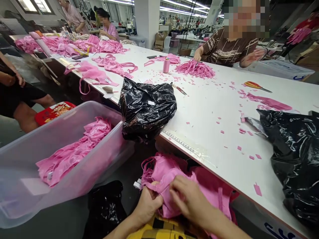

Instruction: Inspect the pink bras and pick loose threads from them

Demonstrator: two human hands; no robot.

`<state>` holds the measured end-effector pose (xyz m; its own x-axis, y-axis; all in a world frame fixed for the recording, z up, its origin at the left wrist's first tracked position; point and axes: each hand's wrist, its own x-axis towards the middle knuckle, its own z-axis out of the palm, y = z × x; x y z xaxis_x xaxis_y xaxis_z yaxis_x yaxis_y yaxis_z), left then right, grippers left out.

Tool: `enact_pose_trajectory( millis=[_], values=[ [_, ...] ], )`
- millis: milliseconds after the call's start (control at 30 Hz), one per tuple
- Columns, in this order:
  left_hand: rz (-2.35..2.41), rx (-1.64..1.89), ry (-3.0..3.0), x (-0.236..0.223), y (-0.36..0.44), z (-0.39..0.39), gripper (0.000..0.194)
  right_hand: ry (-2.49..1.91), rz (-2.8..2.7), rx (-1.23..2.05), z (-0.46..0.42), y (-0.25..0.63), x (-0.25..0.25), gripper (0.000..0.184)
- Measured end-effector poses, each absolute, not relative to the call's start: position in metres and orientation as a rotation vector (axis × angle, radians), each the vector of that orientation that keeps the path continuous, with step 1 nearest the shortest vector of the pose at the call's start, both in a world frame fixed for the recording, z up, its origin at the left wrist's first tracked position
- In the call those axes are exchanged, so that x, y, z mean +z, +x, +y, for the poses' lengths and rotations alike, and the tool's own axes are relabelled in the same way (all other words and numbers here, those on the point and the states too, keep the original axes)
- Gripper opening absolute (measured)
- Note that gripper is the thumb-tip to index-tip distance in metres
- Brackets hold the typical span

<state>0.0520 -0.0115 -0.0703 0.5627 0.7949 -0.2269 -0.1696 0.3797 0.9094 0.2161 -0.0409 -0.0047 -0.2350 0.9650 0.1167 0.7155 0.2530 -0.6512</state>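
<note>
A pink bra (165, 177) with thin straps and white tags lies bunched over my lap, just below the table edge. My left hand (149, 202) pinches its edge between thumb and fingers. Against the same fabric, my right hand (185, 196) is closed, its fingers curled; the fingertips are partly hidden and slightly blurred. More pink fabric (211, 186) spreads to the right beneath my right forearm. Under my hands shows a yellow and black checked cloth (159, 229).
A clear plastic bin (99, 159) at left holds a pink garment pile (74, 149). Black bags (148, 109) sit on the white table (206, 109), among pink scraps, orange-handled scissors (256, 86) and a thread spool (166, 65). A person (231, 46) works across the table, handling pink strips (195, 68).
</note>
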Motion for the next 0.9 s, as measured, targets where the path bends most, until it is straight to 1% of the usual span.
enact_pose_trajectory(
  millis=[100, 167, 200, 233, 300, 367, 533, 667, 767, 900],
  values=[
    [0.726, 0.661, 0.959, -0.071, 0.041, -0.006, 0.029, -1.597, -2.045, 0.611, -0.022, 0.243, 0.007, 0.021],
    [0.726, 0.637, 0.909, -0.073, 0.035, -0.004, 0.034, -1.663, -2.098, 0.679, -0.013, 0.253, 0.006, 0.032],
    [0.726, 0.626, 0.878, -0.074, 0.034, -0.003, 0.035, -1.694, -2.14, 0.756, -0.009, 0.255, 0.003, 0.033],
    [0.72, 0.61, 0.848, -0.073, 0.032, -0.002, 0.036, -1.717, -2.181, 0.851, -0.006, 0.255, 0.0, 0.026],
    [0.708, 0.577, 0.803, -0.071, 0.032, -0.001, 0.037, -1.738, -2.216, 1.025, -0.004, 0.249, -0.003, 0.002],
    [0.704, 0.562, 0.789, -0.068, 0.032, 0.0, 0.036, -1.719, -2.152, 1.114, -0.004, 0.242, -0.002, 0.016],
    [0.677, 0.536, 0.769, -0.06, 0.032, -0.002, 0.032, -1.599, -1.857, 1.293, -0.015, 0.235, 0.002, 0.025],
    [0.725, 0.453, 0.758, -0.062, 0.035, -0.007, 0.038, -1.628, -1.785, 1.354, -0.022, 0.237, -0.004, 0.026],
    [0.766, 0.451, 0.617, -0.064, 0.038, -0.011, 0.039, -1.577, -1.735, 1.331, -0.024, 0.235, -0.007, 0.026],
    [0.769, 0.353, 0.471, -0.065, 0.038, -0.015, 0.038, -1.547, -1.762, 1.286, -0.024, 0.236, -0.003, 0.027]
  ],
)
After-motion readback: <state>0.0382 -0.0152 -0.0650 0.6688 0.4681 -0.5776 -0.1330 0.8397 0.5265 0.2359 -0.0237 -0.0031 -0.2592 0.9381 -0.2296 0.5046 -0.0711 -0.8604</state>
